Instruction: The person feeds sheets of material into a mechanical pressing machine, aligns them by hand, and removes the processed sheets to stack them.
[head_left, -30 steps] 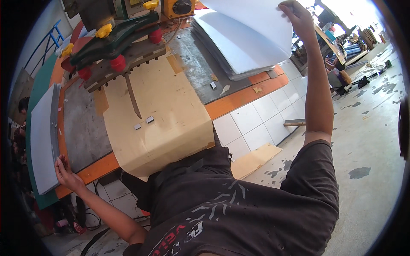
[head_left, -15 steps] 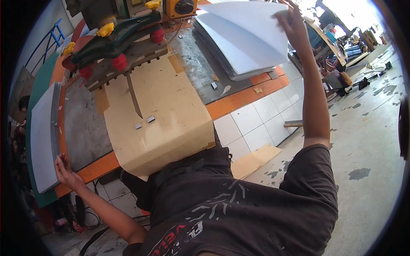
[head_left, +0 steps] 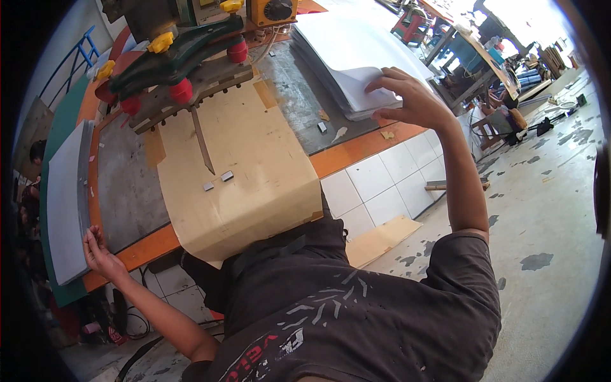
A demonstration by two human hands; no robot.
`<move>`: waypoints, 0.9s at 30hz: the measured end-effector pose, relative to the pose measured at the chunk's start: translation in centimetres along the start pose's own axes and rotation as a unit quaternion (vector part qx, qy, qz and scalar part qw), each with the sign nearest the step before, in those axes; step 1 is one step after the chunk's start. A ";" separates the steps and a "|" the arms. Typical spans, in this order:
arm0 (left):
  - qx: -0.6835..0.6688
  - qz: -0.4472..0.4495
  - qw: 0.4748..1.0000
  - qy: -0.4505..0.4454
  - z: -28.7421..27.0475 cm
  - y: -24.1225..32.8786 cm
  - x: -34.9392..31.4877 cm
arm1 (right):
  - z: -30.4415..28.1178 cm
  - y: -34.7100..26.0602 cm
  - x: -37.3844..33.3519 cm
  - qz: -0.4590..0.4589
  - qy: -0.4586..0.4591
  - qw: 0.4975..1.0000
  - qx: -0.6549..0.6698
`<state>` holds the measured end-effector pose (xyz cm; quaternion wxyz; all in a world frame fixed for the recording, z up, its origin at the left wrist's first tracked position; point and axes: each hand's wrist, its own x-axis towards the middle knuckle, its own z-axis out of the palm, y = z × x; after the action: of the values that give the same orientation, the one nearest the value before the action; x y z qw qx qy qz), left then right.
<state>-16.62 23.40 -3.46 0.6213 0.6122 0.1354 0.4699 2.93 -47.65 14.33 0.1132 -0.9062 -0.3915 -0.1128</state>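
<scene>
My right hand (head_left: 410, 99) is at the near corner of the right stack of white sheets (head_left: 347, 44). Its thumb and fingers are apart in a curve, and the top sheet's corner curls up beside the fingertips. At the near end of the left stack of pale sheets (head_left: 65, 197), my left hand (head_left: 103, 258) has its fingers curled together against the edge; whatever they pinch is too small to make out. Between the stacks, a tan board (head_left: 238, 159) covers the bed of a press, with a thin pointed strip (head_left: 202, 143) and two small blocks (head_left: 227, 175) on it.
Over the board hangs the press head (head_left: 181, 60), with red feet and yellow knobs. An orange edge (head_left: 347, 156) borders the metal table. A loose tan board (head_left: 385, 240) lies on the floor at right. Farther right stand a cluttered workbench (head_left: 468, 51) and various items.
My right hand has come down and nearer from the raised sheet. That sheet now lies mostly flat on the right stack, with its near corner curled. My left hand has stayed put.
</scene>
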 end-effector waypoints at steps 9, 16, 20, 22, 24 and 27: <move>0.003 -0.001 1.000 -0.007 0.1 0.1 -0.1 | 0.0 1.9 0.1 0.057 0.030 0.997 0.032; 0.005 -0.001 1.000 -0.006 0.3 0.4 -0.2 | -0.6 3.7 0.6 0.217 0.000 0.969 0.118; 0.004 -0.004 1.000 0.000 0.6 0.5 -0.4 | -0.5 5.3 0.4 0.190 0.028 0.950 0.248; 0.008 -0.007 1.000 0.007 0.5 0.5 -0.3 | -0.7 5.3 0.5 0.185 0.038 0.945 0.267; 0.005 -0.006 1.000 0.005 0.4 0.4 -0.3 | -0.9 5.6 0.5 0.178 0.067 0.937 0.292; 0.005 -0.007 1.000 0.006 0.4 0.4 -0.3 | -1.8 6.1 0.9 0.172 0.095 0.954 0.226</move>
<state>-16.65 22.88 -3.14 0.6207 0.6116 0.1457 0.4685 7.76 -51.67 15.60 0.3691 -0.8958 -0.2323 -0.0857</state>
